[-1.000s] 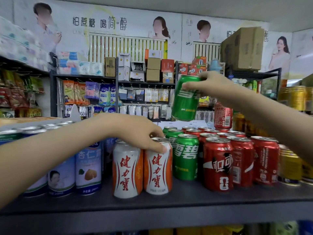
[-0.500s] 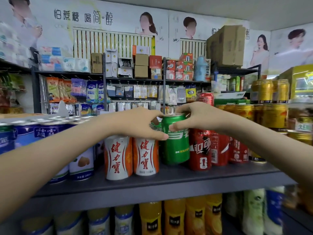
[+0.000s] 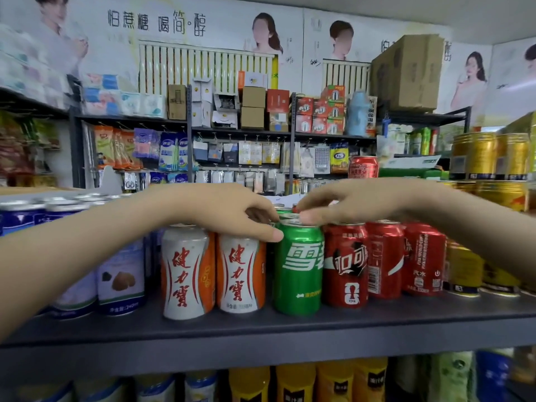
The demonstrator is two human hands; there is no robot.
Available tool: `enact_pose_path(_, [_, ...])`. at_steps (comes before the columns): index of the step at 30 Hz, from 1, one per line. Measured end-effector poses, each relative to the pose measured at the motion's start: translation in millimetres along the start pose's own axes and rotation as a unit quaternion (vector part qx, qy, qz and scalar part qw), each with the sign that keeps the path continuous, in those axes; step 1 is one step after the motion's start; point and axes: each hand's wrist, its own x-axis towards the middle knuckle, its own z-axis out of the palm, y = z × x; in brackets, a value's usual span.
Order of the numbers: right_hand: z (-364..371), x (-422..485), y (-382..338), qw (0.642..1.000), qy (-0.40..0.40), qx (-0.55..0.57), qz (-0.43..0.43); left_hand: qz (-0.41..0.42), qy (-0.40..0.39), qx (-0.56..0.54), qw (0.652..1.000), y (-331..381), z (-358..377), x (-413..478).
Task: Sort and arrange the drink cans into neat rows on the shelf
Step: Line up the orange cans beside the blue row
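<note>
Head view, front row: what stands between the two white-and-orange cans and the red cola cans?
A single upright green can, shown in the head view.
</note>
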Motion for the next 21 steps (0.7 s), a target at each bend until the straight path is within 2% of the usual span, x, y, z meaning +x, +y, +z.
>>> enact_pose_path(3, [-17, 16, 18, 0.997, 0.053, 0.046, -0.016, -0.016, 0.021, -0.045, 0.999, -14, -6, 8])
enact_pose_path(4, [-21, 23, 24, 0.998, 0.043, 0.041, -0.015, -0.025, 0.031, -0.062, 0.997, -20, -8, 11])
enact_pose_path(6, [-24, 40, 30, 0.999, -0.031, 0.005, -0.02, -0.043, 0.028, -0.055, 0.997, -28, -12, 17])
enact_pose_path(8, [-25, 56, 33, 0.993, -0.117, -0.017, -0.023, -0.059, -0.007, -0.005, 0.998, -33, -12, 24])
enact_pose_path(12, [-25, 84, 32, 0.98, -0.195, -0.029, -0.022, -0.079, -0.068, -0.001, 0.995, -43, -13, 34])
enact_pose_path(17, [-26, 94, 34, 0.984, -0.164, -0.045, -0.059, -0.108, -0.134, 0.0, 0.985, -49, -18, 43])
enact_pose_path(21, [-20, 101, 31, 0.987, -0.128, -0.076, -0.059, -0.106, -0.144, 0.0, 0.984, -50, -18, 46])
